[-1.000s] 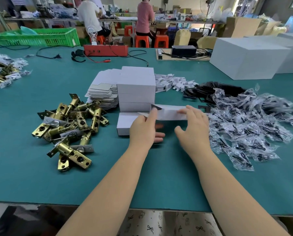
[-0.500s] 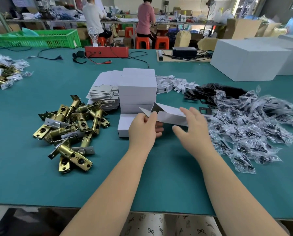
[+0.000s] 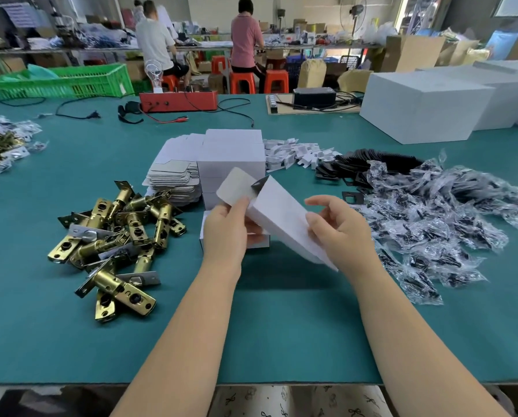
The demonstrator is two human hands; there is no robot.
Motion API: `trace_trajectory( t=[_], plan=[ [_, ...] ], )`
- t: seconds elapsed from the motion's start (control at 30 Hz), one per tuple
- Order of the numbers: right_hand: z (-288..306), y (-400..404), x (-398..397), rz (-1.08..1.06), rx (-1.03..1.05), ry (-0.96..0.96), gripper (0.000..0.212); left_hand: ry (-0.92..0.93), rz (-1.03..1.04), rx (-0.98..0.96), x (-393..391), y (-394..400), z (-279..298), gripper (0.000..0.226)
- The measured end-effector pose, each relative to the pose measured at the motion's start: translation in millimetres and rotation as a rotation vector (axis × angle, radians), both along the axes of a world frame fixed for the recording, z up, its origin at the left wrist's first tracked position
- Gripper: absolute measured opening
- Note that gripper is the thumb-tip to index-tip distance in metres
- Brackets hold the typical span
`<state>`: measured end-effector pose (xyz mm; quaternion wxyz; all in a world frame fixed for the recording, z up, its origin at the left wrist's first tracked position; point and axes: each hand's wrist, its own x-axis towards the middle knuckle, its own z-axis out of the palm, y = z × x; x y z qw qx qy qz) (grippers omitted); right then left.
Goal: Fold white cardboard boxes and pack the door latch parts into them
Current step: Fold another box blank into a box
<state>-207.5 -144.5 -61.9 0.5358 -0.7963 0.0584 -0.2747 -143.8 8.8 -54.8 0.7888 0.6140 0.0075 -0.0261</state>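
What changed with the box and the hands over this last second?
The white box was lifted off the table and tilted, its flap open. The left hand grips its upper end; the right hand supports the lower. The brass latches and bagged parts stayed put.

Latches [image 3: 117, 236] left of box [image 3: 284, 222], bags [image 3: 450, 224] right
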Motion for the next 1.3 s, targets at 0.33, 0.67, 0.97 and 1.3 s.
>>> trace_trajectory(
  t=[0.33,0.67,0.97,1.3],
  plan=[
    [10.4,-16.2,-4.3,0.709,0.722,0.375,0.059,0.101,-0.31,-0.133,-5.1,2.6,6.7,0.022],
    [4.2,-22.9,-2.4,0.581,0.579,0.414,0.045,0.017,-0.584,-0.054,-7.4,4.5,1.5,0.038],
    [-8.2,-33.1,19.1,0.515,0.431,0.532,0.046,0.076,-0.636,0.041,-6.1,1.4,-2.2,0.021],
    [-5.8,-27.8,12.0,0.757,0.885,0.56,0.071,0.167,-0.782,0.083,-1.1,12.6,0.7,0.028]
  ],
)
